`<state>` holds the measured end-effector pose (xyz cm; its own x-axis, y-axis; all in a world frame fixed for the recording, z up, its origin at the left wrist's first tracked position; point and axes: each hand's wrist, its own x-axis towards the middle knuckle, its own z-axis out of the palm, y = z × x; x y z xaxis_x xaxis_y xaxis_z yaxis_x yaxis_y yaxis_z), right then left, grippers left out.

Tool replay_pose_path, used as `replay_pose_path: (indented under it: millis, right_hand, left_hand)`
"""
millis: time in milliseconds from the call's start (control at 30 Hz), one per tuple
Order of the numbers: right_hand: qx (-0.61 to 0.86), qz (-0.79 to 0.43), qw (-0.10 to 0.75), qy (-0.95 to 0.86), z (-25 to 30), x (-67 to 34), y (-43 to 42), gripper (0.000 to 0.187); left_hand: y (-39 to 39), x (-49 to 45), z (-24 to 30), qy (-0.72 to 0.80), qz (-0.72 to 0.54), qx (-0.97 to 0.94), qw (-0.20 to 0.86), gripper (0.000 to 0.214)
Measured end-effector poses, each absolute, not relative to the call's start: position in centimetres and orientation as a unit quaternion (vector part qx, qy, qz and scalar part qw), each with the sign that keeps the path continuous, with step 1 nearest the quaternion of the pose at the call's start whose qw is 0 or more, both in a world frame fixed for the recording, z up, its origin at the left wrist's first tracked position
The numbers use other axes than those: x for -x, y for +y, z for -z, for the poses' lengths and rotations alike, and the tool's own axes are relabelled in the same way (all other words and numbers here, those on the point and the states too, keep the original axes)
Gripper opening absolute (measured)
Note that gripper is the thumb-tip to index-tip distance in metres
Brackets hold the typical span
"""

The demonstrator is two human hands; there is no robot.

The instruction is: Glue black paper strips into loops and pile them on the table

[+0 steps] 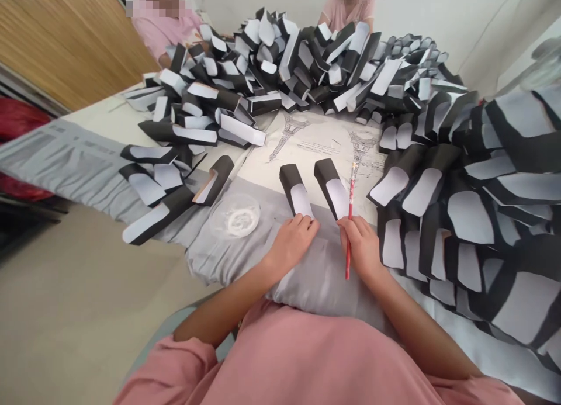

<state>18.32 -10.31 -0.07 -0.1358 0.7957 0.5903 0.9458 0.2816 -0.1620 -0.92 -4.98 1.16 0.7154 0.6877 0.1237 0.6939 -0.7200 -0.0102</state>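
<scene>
My left hand [295, 241] is closed over the near end of a black folded piece with a white panel [301, 199], which looks like stiff paper or card. Beside it, my right hand [362, 247] has a slim red patterned stick [351, 196], perhaps a brush, standing up between its fingers. The same hand's fingertips touch the near end of a second black-and-white piece [336, 193]. Both pieces point away from me. Left of my hands sits a clear round dish [235, 216] with white stuff smeared inside.
A large heap of similar black-and-white pieces [307, 63] covers the far side, with stacks [468, 218] at the right. Several more lie at the left edge [153, 215]. Grey and cream printed cloth [313, 136] covers the table. Two people [169, 25] sit across.
</scene>
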Motion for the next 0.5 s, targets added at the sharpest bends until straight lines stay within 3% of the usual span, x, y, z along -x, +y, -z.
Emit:
replay_pose_path:
  millis: [500]
  right_hand:
    - [0.583,0.143,0.273,-0.752,0.5,-17.9,-10.3,0.022]
  left_hand:
    - [-6.7,-1.3,-3.0,-0.386,0.021,0.922,0.014,0.022]
